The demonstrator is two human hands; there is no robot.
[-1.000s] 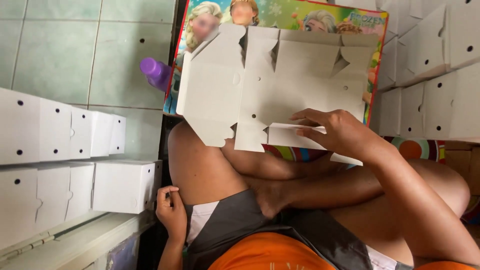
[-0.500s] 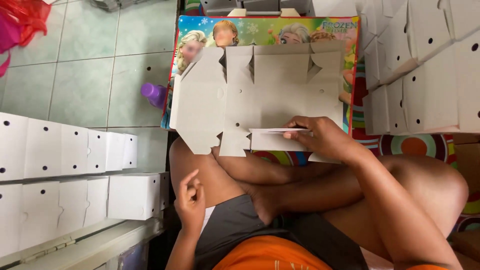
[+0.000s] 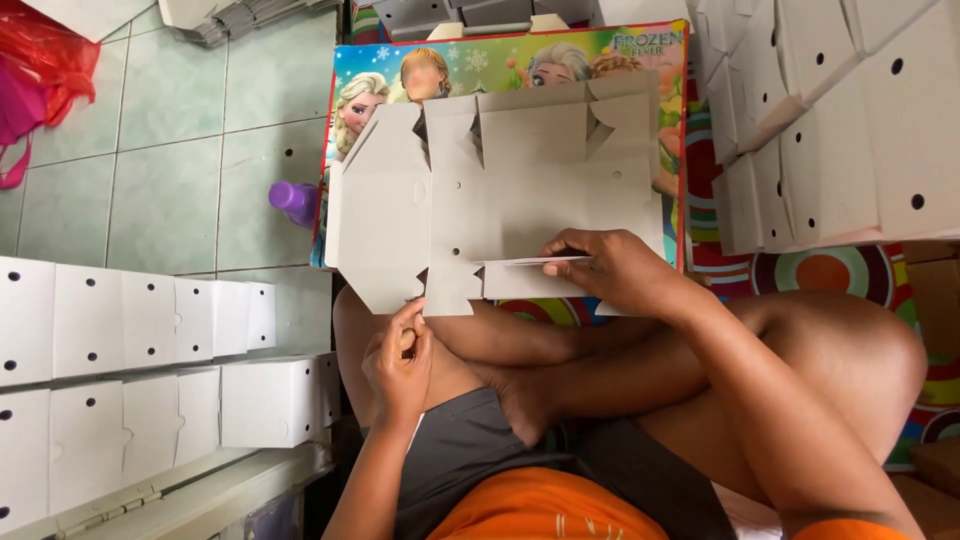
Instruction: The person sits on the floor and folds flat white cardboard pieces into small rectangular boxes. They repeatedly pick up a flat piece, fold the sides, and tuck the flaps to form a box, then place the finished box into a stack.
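A person is sitting cross-legged on the floor, seen from above, with a flat, unfolded cardboard box blank (image 3: 500,190) lying just beyond the knees. The blank is plain greyish-white card, die-cut with notched flaps along its far edge, angled corner tabs on its left side, and a few small round holes punched through its panels. It is resting on top of a colourful cartoon-printed board (image 3: 655,60), which is showing around its top and right edges.

The right hand (image 3: 610,270) is pressing down on the near edge of the blank, its fingers curled over and pinching a narrow flap (image 3: 530,275) that is folding up from the lower edge. The left hand (image 3: 400,360) is hovering over the left thigh, just below the blank's lower left corner, loosely half-closed and holding nothing; its fingertips are lying close to the card's corner, though whether they are touching it cannot be told.

To the left of the left hand, rows of finished white boxes (image 3: 140,330) with small black holes are standing side by side. Beyond them, a small purple bottle (image 3: 293,200) is lying on the green tiled floor (image 3: 170,190), just beside the board's left edge. To the right of the right hand, more assembled white boxes (image 3: 850,120) are piled in a leaning stack.
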